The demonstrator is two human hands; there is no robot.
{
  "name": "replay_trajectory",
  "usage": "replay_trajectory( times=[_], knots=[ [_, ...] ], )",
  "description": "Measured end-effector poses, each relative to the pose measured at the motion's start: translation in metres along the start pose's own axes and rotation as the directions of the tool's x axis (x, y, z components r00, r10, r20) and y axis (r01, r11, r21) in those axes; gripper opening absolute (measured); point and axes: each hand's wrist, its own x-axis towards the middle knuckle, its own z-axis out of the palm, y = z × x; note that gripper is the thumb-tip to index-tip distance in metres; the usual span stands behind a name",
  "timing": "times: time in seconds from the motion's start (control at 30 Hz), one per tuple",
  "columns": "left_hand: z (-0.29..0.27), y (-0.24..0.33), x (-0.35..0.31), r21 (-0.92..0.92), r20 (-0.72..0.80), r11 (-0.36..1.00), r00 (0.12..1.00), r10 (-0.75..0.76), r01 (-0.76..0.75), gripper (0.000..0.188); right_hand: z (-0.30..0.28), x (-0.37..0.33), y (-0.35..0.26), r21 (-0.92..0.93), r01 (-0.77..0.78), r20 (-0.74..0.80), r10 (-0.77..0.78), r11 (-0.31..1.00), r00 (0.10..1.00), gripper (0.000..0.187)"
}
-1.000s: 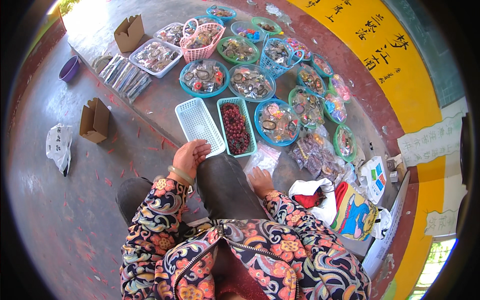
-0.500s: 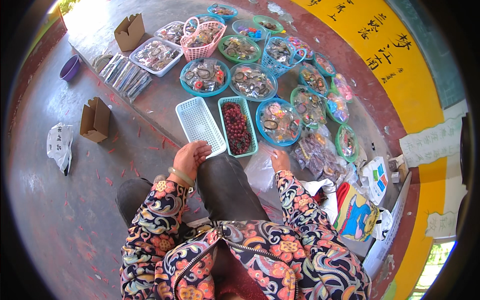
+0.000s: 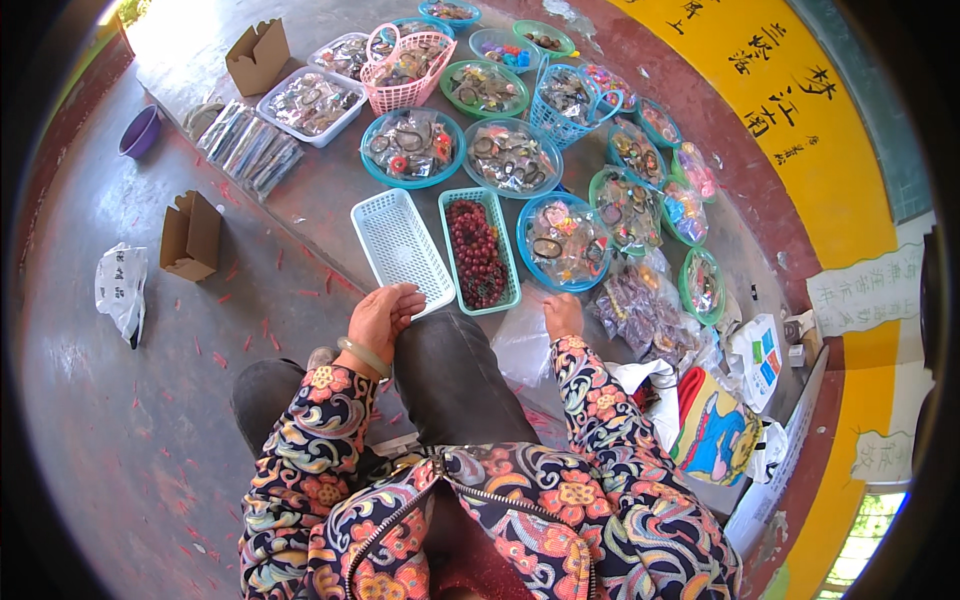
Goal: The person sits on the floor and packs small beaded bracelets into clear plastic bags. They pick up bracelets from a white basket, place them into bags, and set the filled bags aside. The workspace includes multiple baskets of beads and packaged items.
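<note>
- Left hand [image 3: 380, 318], green bangle at the wrist, resting on the knee of the dark trousers, fingertips [image 3: 412, 297] touching or just short of the near corner of the empty white slotted plastic basket [image 3: 400, 250]; contact not clear from this view.
- Long axis of the white basket running away from the body and slightly leftward; near short end closest to the left fingers, so the left hand clearly nearer to it than the right.
- Left fingers loosely curled, relaxed, nothing gripped.
- Right hand [image 3: 563, 316] lying on the crumpled clear plastic bag [image 3: 523, 345], just below the near end of the green rectangular basket of dark red beads [image 3: 480, 250] and the round blue basket of wrapped trinkets [image 3: 565, 242].
- Right fingers bent down onto the bag's upper edge; pinching it or merely pressing, impossible to tell.
- Green basket parallel to the white one, the two side by side and touching or nearly so, both on the grey concrete ledge [image 3: 320, 195] serving as a desk.
- Further round baskets of small wares spread beyond, well apart from both hands.
</note>
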Motion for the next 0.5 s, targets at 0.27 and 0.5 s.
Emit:
replay_trajectory(
  times=[0.27,0.5],
  knots=[
    [0.003,-0.001,0.002,0.009,0.004,1.000,1.000,-0.002,0.002,0.023,0.003,-0.010,-0.008,-0.153,0.111,0.141,-0.090,0.982,0.986,0.009],
    [-0.001,-0.002,0.002,-0.006,0.001,1.000,1.000,0.008,-0.008,0.023,0.010,0.005,-0.013,-0.208,0.036,0.216,0.010,0.978,0.976,0.014]
  ],
)
